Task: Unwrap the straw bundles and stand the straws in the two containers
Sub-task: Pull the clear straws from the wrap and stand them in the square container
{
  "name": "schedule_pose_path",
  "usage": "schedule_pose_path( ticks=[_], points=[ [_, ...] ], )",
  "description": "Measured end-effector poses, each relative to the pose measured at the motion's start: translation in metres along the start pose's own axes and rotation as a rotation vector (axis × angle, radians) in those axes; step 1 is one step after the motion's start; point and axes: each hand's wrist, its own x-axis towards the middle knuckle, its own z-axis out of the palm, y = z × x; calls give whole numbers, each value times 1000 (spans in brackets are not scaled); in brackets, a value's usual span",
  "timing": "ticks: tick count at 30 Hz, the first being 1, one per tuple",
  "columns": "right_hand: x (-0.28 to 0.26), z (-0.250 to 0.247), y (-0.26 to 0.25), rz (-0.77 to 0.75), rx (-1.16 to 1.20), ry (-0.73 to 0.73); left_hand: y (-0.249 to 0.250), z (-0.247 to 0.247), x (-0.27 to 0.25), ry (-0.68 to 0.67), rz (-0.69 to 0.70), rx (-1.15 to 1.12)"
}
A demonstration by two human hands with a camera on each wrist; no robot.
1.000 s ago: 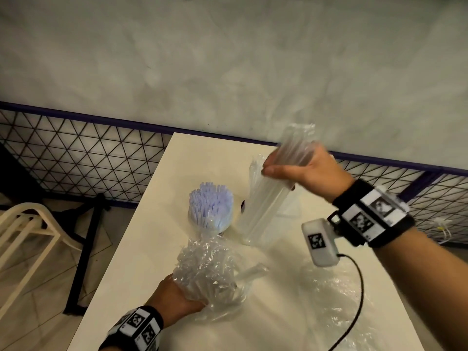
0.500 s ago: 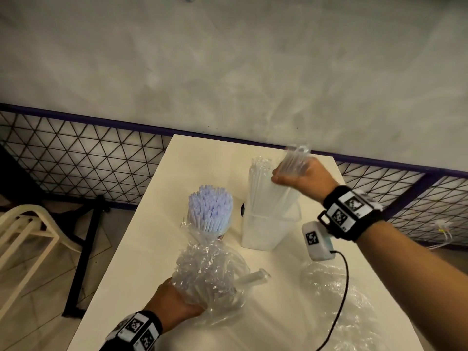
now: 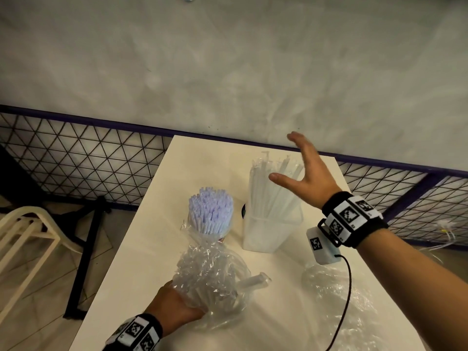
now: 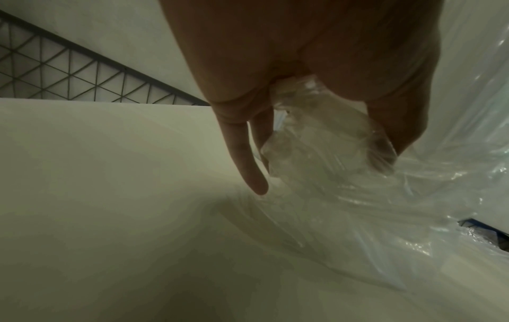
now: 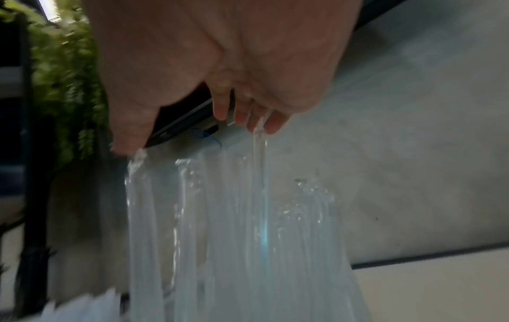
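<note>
Clear straws (image 3: 272, 191) stand fanned out in a translucent square container (image 3: 268, 231) at the table's middle. My right hand (image 3: 301, 173) hovers just above their tops with fingers spread, holding nothing; in the right wrist view its fingertips (image 5: 271, 125) are at the straw tops (image 5: 248, 207). Left of that container, pale blue straws (image 3: 211, 214) stand in a second container, mostly hidden. Near the front, my left hand (image 3: 177, 307) grips a crumpled clear wrapper bag (image 3: 210, 277), with its fingers (image 4: 393, 130) curled round the plastic (image 4: 316, 135). A wrapped straw end (image 3: 255, 279) sticks out of the bag.
The white table (image 3: 157, 249) has its left edge close to the bag. Another loose clear wrapper (image 3: 336, 300) lies at the front right under my right forearm. A grey wall and black wire fence (image 3: 83, 158) stand behind; a cream chair (image 3: 22, 239) is at left.
My right hand lowered a fistful of clear straws into the square container, let them go and opened above them. The left hand kept holding the bag.
</note>
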Motion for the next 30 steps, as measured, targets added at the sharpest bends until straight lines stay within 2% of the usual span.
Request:
schedule_pose_path(
  ticks=[3,6,11,14,17,20,22,25,30],
  points=[
    [-7,24,5,-88,-198,-168,3,-1,-1,-10,-6,-18],
    [-14,43,6,-47,-232,-237,2,0,-1,-21,2,15],
    [-17,44,1,-99,-126,-176,4,-1,-2,-46,6,65],
    [-16,49,-2,-112,-162,-143,6,-2,-2,-35,-10,47],
    [-7,57,-2,-55,-226,5,3,-2,-2,-11,-33,9],
    [5,57,1,53,-153,94,4,-3,-2,-33,-19,15],
    [9,55,2,38,-190,54,8,-4,-3,-44,-10,25],
    [10,55,3,-86,-402,-90,11,-5,-4,-30,-13,-23],
    [1,62,5,-36,-563,-295,10,-5,-4,-20,-26,27]
  ],
)
